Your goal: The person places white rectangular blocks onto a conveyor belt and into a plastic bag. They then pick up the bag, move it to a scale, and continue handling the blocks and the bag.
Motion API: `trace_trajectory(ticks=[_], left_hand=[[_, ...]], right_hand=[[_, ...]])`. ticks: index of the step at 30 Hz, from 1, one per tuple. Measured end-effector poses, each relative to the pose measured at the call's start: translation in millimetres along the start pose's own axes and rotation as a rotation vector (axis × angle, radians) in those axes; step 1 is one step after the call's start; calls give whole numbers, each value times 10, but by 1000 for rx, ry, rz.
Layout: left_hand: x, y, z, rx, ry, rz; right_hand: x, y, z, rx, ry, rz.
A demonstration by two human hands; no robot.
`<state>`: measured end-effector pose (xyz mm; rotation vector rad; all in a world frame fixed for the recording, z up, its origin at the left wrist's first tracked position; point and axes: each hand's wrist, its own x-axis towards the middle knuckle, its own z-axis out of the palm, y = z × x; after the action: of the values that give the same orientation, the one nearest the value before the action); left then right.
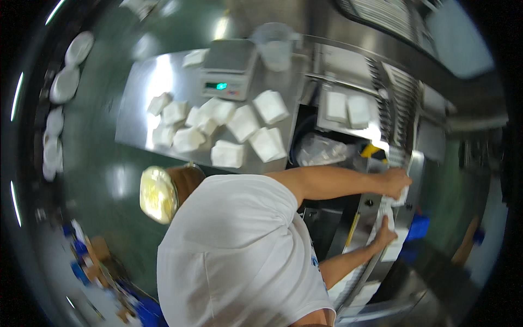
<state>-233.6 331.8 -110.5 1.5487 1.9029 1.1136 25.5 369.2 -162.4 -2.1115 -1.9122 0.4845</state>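
My left hand (395,183), curled with its fingers bent, grips the upper end of a white soft stack of sheets (402,197) on the metal conveyor channel. Below it in the picture, my right hand (385,238) has its thumb and fingers around another white stack (386,214), partly hidden by the hand. Blur hides the exact finger contact. Next to the right hand lies a further white stack (395,247) on the machine. Both arms reach out to the right from a white T-shirt (241,245).
A steel table (135,98) bears several white stacks (227,154), a digital scale (229,65) and a clear plastic jug (274,47). Two white stacks rest on a metal tray (333,124). Clear plastic film (322,150) sits below the tray. Another person's arm (466,241) appears at far right.
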Motion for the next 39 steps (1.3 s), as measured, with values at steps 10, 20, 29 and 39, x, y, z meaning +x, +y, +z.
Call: trace_trajectory(ticks=[10,20,29,39], left_hand=[[-3876,-333,-3590,-229,809,-312],[-8175,-1917,-4827,-262,1712,-965],[-8697,-2407,-4335,-69,1158,-1338],[-6092,-1768,-4771,935,1060,-407]], right_hand=[[-2668,-3196,-145,714,-932,-591],[-7129,-4794,2174,403,-957,-996],[-6632,-4466,1759,298,-984,-1301],[-1041,-337,-393,-60,81,40]])
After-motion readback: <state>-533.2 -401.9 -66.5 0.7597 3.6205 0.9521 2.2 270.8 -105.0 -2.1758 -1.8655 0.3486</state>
